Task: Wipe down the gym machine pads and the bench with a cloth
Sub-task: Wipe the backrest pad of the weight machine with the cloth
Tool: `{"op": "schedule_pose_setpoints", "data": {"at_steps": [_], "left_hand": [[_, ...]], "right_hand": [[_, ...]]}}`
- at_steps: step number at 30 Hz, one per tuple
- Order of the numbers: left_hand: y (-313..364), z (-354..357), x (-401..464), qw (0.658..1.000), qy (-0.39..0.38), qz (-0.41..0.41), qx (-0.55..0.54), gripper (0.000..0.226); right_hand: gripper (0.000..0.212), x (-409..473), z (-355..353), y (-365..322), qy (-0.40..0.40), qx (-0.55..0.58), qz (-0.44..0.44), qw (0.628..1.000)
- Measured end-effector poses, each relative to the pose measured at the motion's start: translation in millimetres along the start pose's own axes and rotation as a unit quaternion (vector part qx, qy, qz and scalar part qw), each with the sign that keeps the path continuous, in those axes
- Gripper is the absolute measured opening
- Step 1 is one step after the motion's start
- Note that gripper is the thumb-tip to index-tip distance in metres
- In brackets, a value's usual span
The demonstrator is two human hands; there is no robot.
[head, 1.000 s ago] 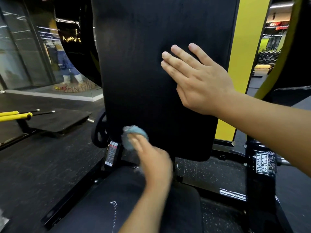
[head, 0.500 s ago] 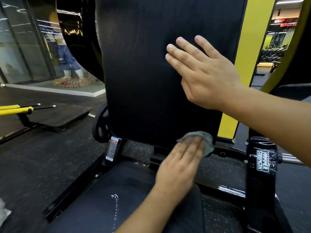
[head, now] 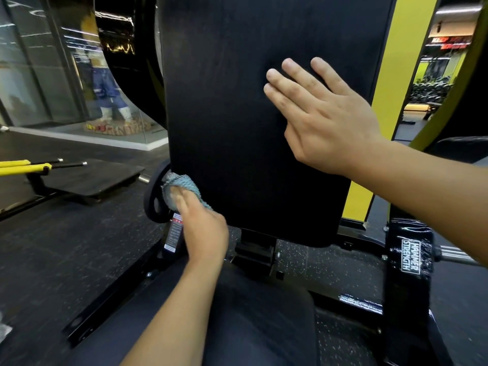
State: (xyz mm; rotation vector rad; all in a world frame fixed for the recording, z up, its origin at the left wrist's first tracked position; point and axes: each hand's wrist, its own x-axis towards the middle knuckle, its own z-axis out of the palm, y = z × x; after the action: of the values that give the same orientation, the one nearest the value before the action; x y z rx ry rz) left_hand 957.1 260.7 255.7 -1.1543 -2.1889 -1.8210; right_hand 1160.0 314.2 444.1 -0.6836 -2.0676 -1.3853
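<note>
Wiping is happening low on the back pad, at its lower left edge. Going left to right: one yellow bar is lying over a dark platform at the far left, then one cloth, blue-grey and bunched, is sitting against the pad's left edge just beside a black wheel. One left hand is pressing the cloth to the pad; its fingers are lying fairly straight on top of the cloth, close together, though blur is hiding whether the thumb is gripping underneath. Further right, one right hand is resting flat on the pad's upper right, fingers straight and slightly spread, clamped on nothing. One seat is lying below the pad.

Judging from this, the task is looking partly done at best: only the bottom strip of one pad is being worked, and no wet sheen is telling which areas are finished. The seat and any other pads are likely waiting.
</note>
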Motion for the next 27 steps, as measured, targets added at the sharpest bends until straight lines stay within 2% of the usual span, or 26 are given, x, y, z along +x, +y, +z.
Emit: {"op": "schedule_pose_setpoints", "data": {"at_steps": [5,7,9,11,14,16,20,22,27], "left_hand": [[40,14,-68,0.993,-0.052,0.109,-0.007,0.076],[36,10,-68,0.980,-0.061,0.189,0.025,0.077],[27,4,-50,0.971,-0.068,0.225,0.046,0.073],[29,-1,-34,0.984,-0.066,0.164,0.020,0.072],[51,4,-30,0.998,-0.023,0.047,-0.020,0.069],[60,6,-44,0.998,-0.036,0.057,-0.013,0.067],[50,-15,-65,0.976,-0.155,0.156,-0.003,0.062],[43,-38,-55,0.961,-0.210,0.178,0.010,0.063],[27,-107,-33,0.922,-0.375,0.091,0.040,0.054]], "right_hand": [[0.059,-7,0,-9,-0.016,0.008,0.007,1.000],[0.060,-14,1,-17,-0.027,0.018,-0.007,0.999],[0.060,-22,2,-26,-0.038,0.033,-0.019,0.999],[0.061,-33,3,-34,-0.053,0.047,-0.021,0.997],[0.062,-46,1,-48,-0.088,0.076,-0.012,0.993],[0.063,-55,-1,-58,-0.112,0.096,-0.012,0.989],[0.064,-73,-4,-72,-0.146,0.123,-0.019,0.981],[0.063,-80,-6,-80,-0.158,0.143,-0.005,0.977],[0.059,-100,-20,-114,-0.211,0.250,0.035,0.944]]}}
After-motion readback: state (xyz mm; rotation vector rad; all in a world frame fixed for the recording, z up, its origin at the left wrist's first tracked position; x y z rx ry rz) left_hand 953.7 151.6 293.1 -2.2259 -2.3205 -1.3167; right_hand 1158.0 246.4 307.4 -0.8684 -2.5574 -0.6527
